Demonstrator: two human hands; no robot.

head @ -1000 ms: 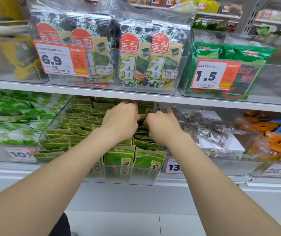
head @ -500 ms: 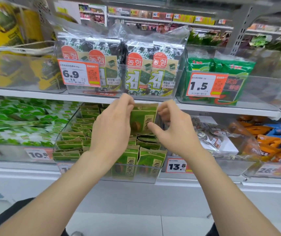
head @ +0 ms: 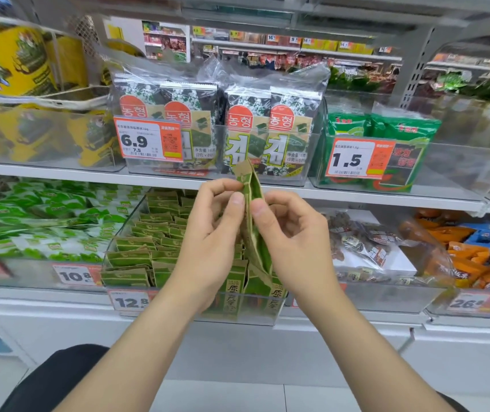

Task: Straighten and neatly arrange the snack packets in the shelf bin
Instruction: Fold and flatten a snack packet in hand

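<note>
A clear plastic shelf bin [head: 125,233] on the lower shelf holds several green and tan snack packets [head: 137,257] in rows. Above the bin, both hands hold up a small stack of the same green packets [head: 252,221], seen edge-on and upright. My left hand [head: 211,242] pinches the stack from the left, thumb near its top. My right hand [head: 294,242] pinches it from the right with thumb and fingers. The stack's lower end hangs just over the front packets in the bin.
The upper shelf [head: 59,171] carries seaweed packs [head: 249,126] behind a 6.9 price tag [head: 147,141] and green packs [head: 386,150] with a 1.5 tag. Left of the bin lie green-white packets [head: 30,227]; to the right a bin of dark wrapped snacks [head: 365,251] and orange packs [head: 469,257].
Both hands went from deep in the bin to lifting packets out. The packets rose above the bin and turned from face-on to edge-on between my hands.
</note>
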